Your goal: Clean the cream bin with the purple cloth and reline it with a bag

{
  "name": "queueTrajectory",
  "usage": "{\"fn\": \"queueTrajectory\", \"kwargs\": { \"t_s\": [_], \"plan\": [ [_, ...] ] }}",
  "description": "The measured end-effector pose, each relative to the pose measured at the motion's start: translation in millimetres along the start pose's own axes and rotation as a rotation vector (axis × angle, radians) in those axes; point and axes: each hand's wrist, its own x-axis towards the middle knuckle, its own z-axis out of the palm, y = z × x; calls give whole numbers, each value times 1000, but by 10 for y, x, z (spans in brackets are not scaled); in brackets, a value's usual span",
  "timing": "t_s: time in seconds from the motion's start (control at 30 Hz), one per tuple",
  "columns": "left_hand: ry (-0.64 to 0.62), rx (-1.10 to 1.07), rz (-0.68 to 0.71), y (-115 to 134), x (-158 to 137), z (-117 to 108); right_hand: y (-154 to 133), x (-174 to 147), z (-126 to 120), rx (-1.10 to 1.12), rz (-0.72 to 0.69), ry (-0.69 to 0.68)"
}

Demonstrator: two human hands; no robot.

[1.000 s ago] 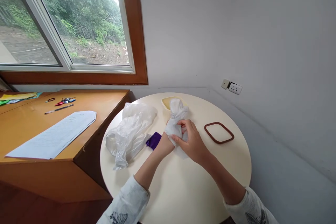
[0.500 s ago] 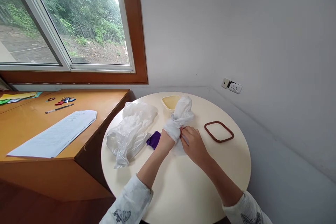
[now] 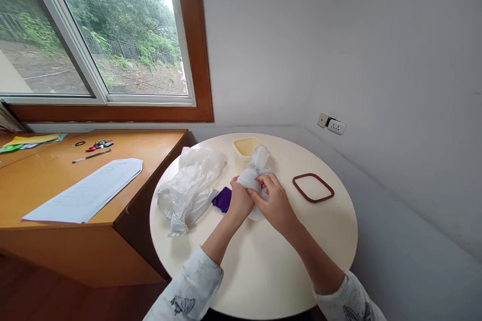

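Note:
Over the middle of the round table, a white plastic bag [image 3: 259, 159] is bunched and twisted between my hands. My left hand [image 3: 241, 199] is closed around its gathered part, some of its fingers hidden under the plastic. The fingers of my right hand [image 3: 273, 198] pinch the bag from the other side. A second crumpled white plastic bag [image 3: 194, 180] lies left of my hands. Beside my left wrist is a small purple cloth piece [image 3: 223, 199]. Just behind the held bag stands a pale yellow container [image 3: 246, 147].
A brown rubbery ring [image 3: 313, 200] lies on the right of the round table [image 3: 263, 276]. At the left, a wooden desk [image 3: 150, 140] bears paper sheets [image 3: 94, 190], a pen [image 3: 91, 156] and keys [image 3: 100, 145]. A wall socket [image 3: 336, 126] is at the right.
My left hand has come partly out from under the plastic. The bag's upper end looks smaller and more tightly gathered, and my right fingers have moved up slightly.

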Motion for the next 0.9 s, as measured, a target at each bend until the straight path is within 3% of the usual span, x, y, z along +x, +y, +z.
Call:
{"fn": "queueTrajectory", "kwargs": {
  "t_s": [0.27,0.43,0.53,0.63,0.8,0.9],
  "plan": [
    [-84,327,171,66,-76,-32,162,43,-42,-194,-60,72],
    [-143,398,276,51,-186,-95,372,146,-94,-113,75,88],
    [-226,240,290,27,-211,-133,510,198,-117,-88,154,17],
    [-278,69,173,32,-182,-154,584,194,-105,-106,147,4],
    [-152,44,17,86,-56,-149,589,133,-74,-115,140,17],
    [-147,-196,-18,90,14,-118,583,116,-84,-61,174,-17]
  ]
}}
